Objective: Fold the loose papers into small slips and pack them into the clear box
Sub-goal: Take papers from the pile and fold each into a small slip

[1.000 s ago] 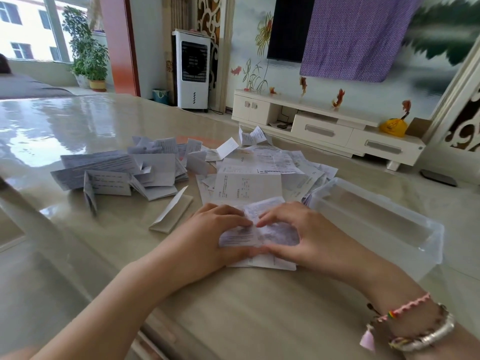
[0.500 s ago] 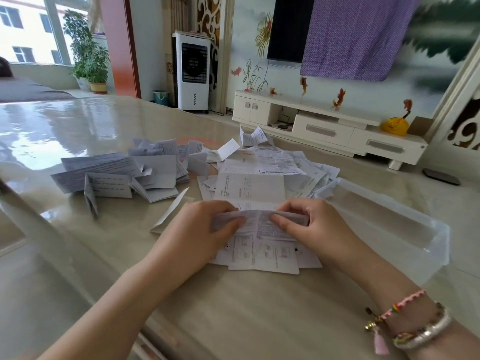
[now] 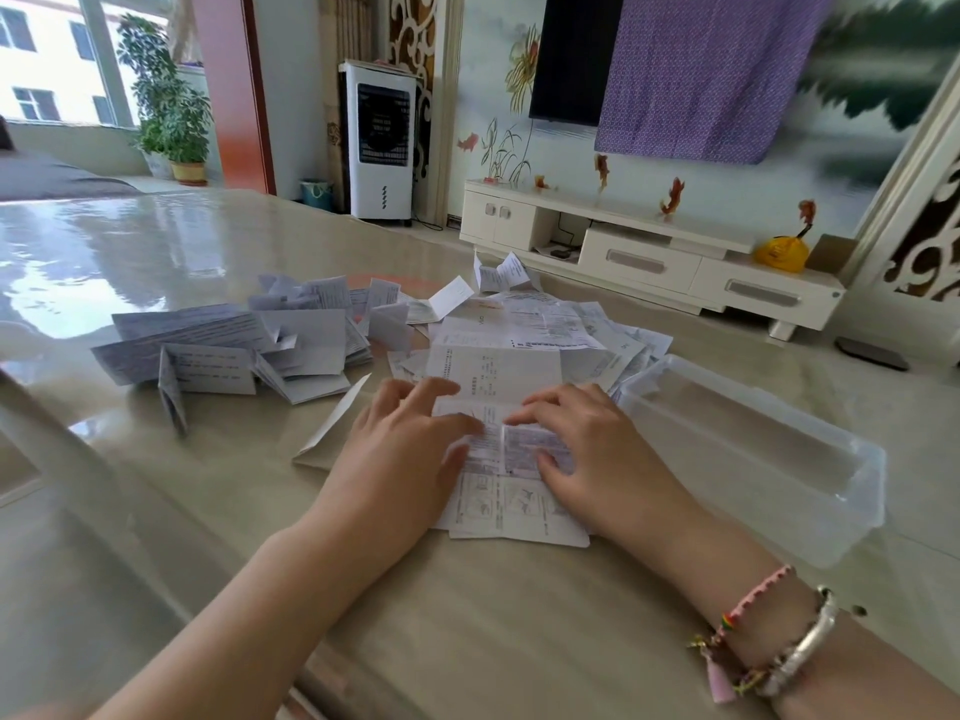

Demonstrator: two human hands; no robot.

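Left hand (image 3: 410, 454) and right hand (image 3: 597, 449) press flat, fingers extended, on a printed paper (image 3: 514, 491); its print is too small to read. Clear box (image 3: 769, 459) just right.

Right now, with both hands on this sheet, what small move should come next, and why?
Probably run the left hand and right hand outward along the fold: the printed sheet is only partly folded, and the clear box looks empty.

Glossy table (image 3: 156, 252), matt papers (image 3: 498, 366), clear plastic box (image 3: 810, 491)
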